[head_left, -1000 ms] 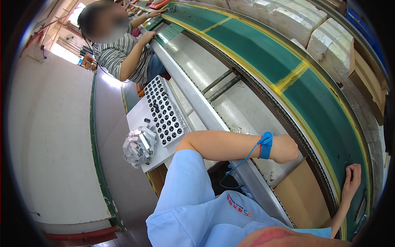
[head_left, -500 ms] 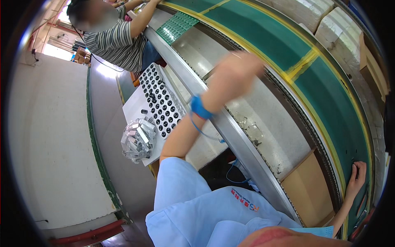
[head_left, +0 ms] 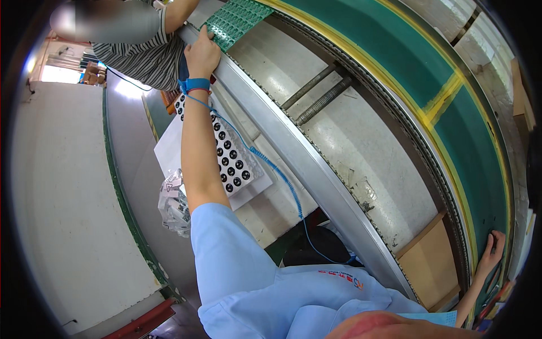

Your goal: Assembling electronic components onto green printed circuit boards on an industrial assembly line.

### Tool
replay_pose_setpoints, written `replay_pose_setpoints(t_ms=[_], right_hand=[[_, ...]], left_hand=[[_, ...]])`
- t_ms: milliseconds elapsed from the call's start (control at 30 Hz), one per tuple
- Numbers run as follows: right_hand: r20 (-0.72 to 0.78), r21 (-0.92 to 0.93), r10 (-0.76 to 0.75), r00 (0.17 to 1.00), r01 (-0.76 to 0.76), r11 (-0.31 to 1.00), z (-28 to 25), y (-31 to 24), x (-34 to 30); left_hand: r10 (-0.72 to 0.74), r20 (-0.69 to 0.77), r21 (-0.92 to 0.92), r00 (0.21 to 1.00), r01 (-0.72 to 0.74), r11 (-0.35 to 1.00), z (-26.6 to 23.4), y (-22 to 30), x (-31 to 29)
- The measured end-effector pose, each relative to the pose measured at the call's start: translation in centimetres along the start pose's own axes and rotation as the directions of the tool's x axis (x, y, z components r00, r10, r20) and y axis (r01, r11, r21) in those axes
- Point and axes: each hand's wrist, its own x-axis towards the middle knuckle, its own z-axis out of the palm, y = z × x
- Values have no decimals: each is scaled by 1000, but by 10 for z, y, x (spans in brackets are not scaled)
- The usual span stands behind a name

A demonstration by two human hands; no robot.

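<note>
My left hand (head_left: 203, 55), with a blue strap (head_left: 195, 85) round the wrist, is stretched to the upper left. One finger reaches out at the near corner of a green circuit board panel (head_left: 237, 22), which spans from the metal rail across the gap. Whether the fingertip presses on the panel is too small to tell. My right hand (head_left: 492, 252) rests far right on the green work surface (head_left: 460, 133), fingers loosely bent and apart, nothing seen in it. Beneath my left forearm lies a white tray with rows of round black parts (head_left: 228, 155).
A co-worker in a striped shirt (head_left: 141, 59) stands close by the panel at upper left. A coiled blue cord (head_left: 279, 175) hangs from my wrist across the metal rail (head_left: 293, 150). A clear plastic bag of parts (head_left: 174, 206) lies beside the tray; cardboard (head_left: 432, 263) fills the rail gap.
My left hand has swung left and away from me, from above the rail gap to the panel's corner. The view has shifted; my right hand stays on the green surface.
</note>
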Motion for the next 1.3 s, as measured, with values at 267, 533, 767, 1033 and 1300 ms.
replay_pose_setpoints(t_ms=[267,533,767,1033,1300], right_hand=[[43,27,24,999,-25,999,-1,24,-6],[36,-27,-38,999,39,999,-3,41,-8],[32,-64,-23,999,25,998,-7,41,-7],[63,-133,62,996,-53,990,-6,75,-20],[-107,41,-213,971,219,975,4,-29,20]], left_hand=[[125,9,-57,992,-124,991,-20,23,-38],[205,-8,-198,979,-203,959,-59,82,-93],[303,34,-312,953,-278,908,-96,130,-147],[441,120,-429,889,-354,831,-126,177,-186],[560,182,-547,808,-390,741,-150,218,-220]])
